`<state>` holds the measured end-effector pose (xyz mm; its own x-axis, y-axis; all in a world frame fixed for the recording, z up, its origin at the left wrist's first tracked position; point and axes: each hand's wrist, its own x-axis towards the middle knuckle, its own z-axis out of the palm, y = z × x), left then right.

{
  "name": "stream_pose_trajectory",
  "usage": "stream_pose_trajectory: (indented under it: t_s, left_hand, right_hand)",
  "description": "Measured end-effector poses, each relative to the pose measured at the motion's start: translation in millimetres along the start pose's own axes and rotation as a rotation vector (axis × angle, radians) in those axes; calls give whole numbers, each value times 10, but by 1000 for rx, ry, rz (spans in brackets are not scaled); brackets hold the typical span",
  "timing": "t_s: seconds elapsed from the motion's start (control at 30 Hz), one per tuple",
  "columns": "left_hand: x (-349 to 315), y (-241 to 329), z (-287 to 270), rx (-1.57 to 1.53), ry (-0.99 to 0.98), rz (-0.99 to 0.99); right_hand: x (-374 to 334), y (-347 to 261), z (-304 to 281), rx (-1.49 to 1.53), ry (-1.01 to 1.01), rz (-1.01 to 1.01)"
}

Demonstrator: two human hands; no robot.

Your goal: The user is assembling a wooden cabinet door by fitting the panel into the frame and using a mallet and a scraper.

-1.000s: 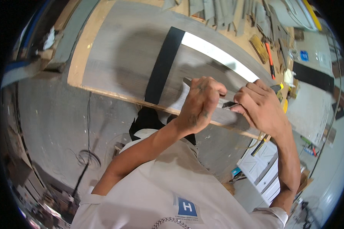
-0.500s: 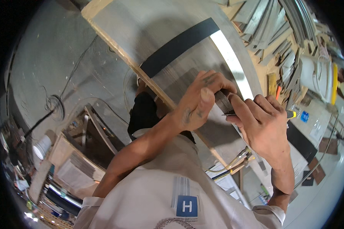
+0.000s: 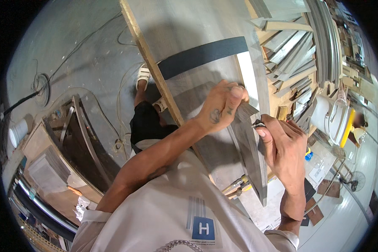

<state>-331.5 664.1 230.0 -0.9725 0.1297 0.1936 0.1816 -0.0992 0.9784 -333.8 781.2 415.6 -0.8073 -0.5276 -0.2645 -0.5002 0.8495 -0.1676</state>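
Note:
My left hand [image 3: 224,103] is closed on the upper end of a grey wood-grain strip [image 3: 250,155], which slants down toward the lower right of the workbench. In my right hand [image 3: 283,145] is a utility knife [image 3: 258,124]; its metal tip pokes out by the thumb, close to the strip's edge, and the fingers cover its handle. I cannot tell whether the tip touches the strip. Beyond my hands, a black curved band [image 3: 203,56] lies across the grey board [image 3: 180,21]. A white band [image 3: 248,75] meets its right end.
Many wood-grain offcuts [image 3: 290,54] are heaped at the right. A white bucket [image 3: 325,115] with yellow edging lies beyond them. Hand tools [image 3: 238,185] rest near the bench's near edge. Left of me stands a wooden box [image 3: 63,155]; a cable [image 3: 82,50] crosses the floor.
The grey strip has swung into view, its long part now stretching toward the lower right. My right hand has moved slightly down and left, and the knife's yellow end is no longer visible.

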Motion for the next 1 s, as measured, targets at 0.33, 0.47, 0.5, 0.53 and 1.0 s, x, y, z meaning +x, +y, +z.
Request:
stream_pose_trajectory:
  t_s: [0.33, 0.47, 0.5, 0.53, 1.0]
  left_hand:
    - [11, 20, 43, -58, 59, -41]
    - [23, 28, 30, -66, 45, -59]
    - [18, 42, 33, -40, 53, -66]
    - [13, 37, 51, -48, 54, -67]
    - [6, 43, 37, -26, 63, -69]
  right_hand:
    - [20, 127, 4, 327, -161, 256]
    - [-46, 224, 18, 229, -81, -1]
    - [-44, 222, -2, 153, -67, -83]
    - [-48, 227, -18, 78, -52, -166]
    - [-68, 241, 120, -291, 131, -316]
